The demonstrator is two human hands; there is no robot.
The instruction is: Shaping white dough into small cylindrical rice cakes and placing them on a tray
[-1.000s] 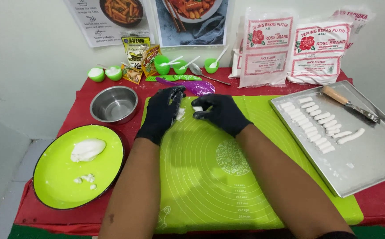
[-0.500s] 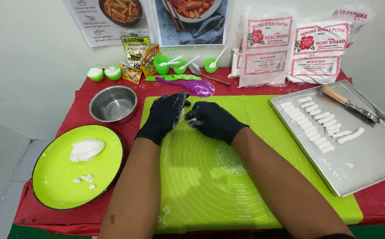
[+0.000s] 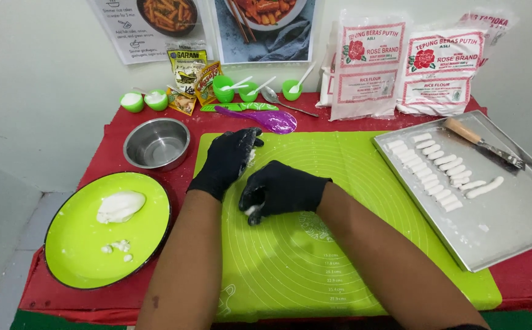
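Observation:
Both my hands wear black gloves and lie flat over a thin roll of white dough [image 3: 250, 160] on the green silicone mat [image 3: 339, 244]. My left hand [image 3: 226, 160] presses the far end of the roll with its fingers stretched out. My right hand [image 3: 278, 190] covers the near end, where a bit of white dough shows under the palm. Most of the roll is hidden beneath the gloves.
A green plate [image 3: 82, 244] with a lump of dough [image 3: 119, 206] sits at the left, a steel bowl [image 3: 157, 143] behind it. A metal tray [image 3: 510, 226] on the right carries several cut dough pieces [image 3: 434, 171] and a knife [image 3: 483, 143]. Flour bags, small green cups and a purple scraper line the back.
My right hand has slid toward me along the mat, stretching the dough roll longer. My left hand has stayed near the far end.

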